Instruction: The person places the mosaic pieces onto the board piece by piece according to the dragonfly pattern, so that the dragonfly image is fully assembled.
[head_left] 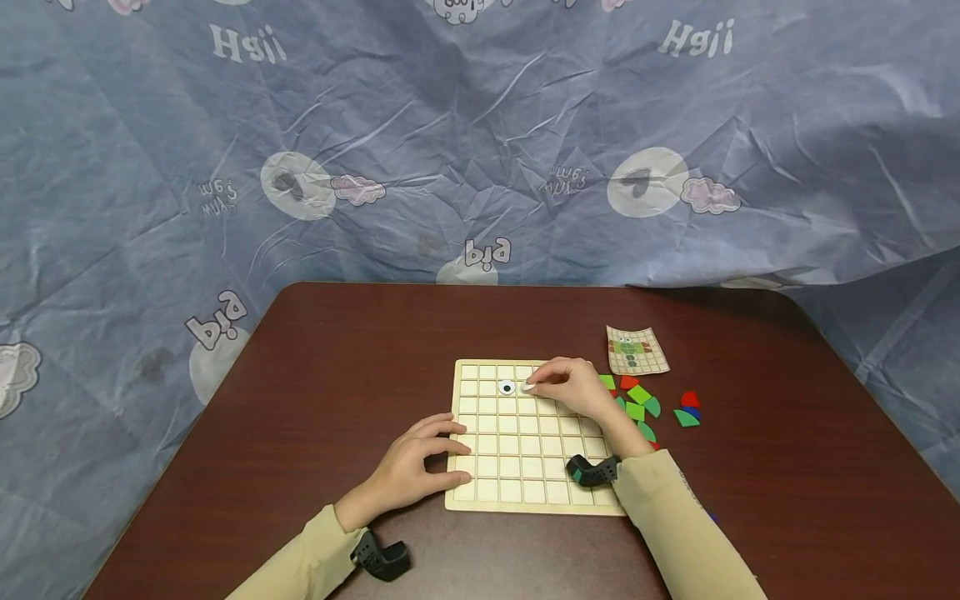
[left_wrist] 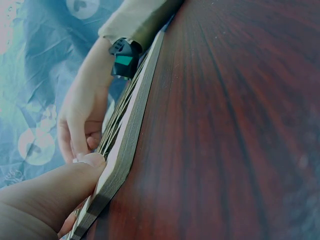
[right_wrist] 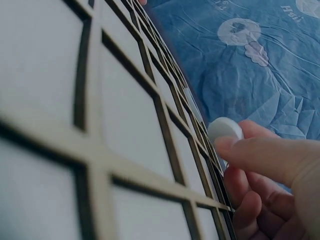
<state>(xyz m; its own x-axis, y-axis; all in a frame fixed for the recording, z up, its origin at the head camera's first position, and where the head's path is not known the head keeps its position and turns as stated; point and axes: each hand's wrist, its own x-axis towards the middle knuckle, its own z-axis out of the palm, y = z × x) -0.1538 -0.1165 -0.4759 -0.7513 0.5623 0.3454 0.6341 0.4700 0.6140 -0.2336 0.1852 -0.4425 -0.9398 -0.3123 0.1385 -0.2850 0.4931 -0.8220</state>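
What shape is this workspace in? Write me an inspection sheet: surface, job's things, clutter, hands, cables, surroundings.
Surface: dark reddish-brown wood-grained table.
Job's things: flat cream gridded wooden board; round black-and-white eye disc lying on it; small pale card printed with a gridded picture, off the board's far right corner.
Clutter: flat red, green and blue pieces, loose right of the board.
Hands: right hand pinches a white round disc over the board; left hand touches the board's left edge.
Cables: nothing seen.
Surroundings: blue-grey printed fabric behind the table.
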